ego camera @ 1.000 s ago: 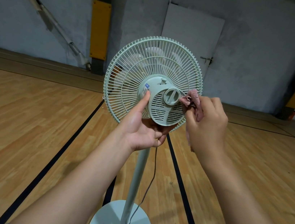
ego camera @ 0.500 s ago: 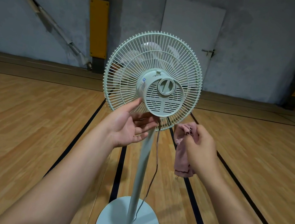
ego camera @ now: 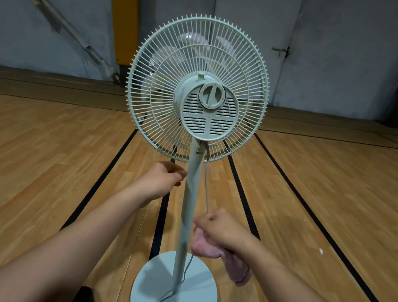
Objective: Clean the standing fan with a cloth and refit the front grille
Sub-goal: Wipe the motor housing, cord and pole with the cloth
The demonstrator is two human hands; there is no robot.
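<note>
- Wooden floor (ego camera: 37, 166) with black lines runs back to a grey wall (ego camera: 56, 28) that carries a pale door (ego camera: 258, 13) and a yellow pad (ego camera: 123, 20).
- Fan (ego camera: 197, 89) stands upright mid-floor, its rear side toward the camera: motor housing (ego camera: 208, 111) with a round knob (ego camera: 211, 95), rear grille (ego camera: 155, 88) around it, blades faintly visible through the wires.
- Pole (ego camera: 188, 213) drops to a round base (ego camera: 197, 301); a cord (ego camera: 206, 190) hangs just right of the pole and trails over the base.
- Left hand (ego camera: 163, 179) sits at the pole below the grille, fingers curled toward it; whether they grasp the pole cannot be told.
- Right hand (ego camera: 222, 231), lower and just right of the pole, clutches a pink cloth (ego camera: 207, 248), which hangs beneath it beside the pole.
</note>
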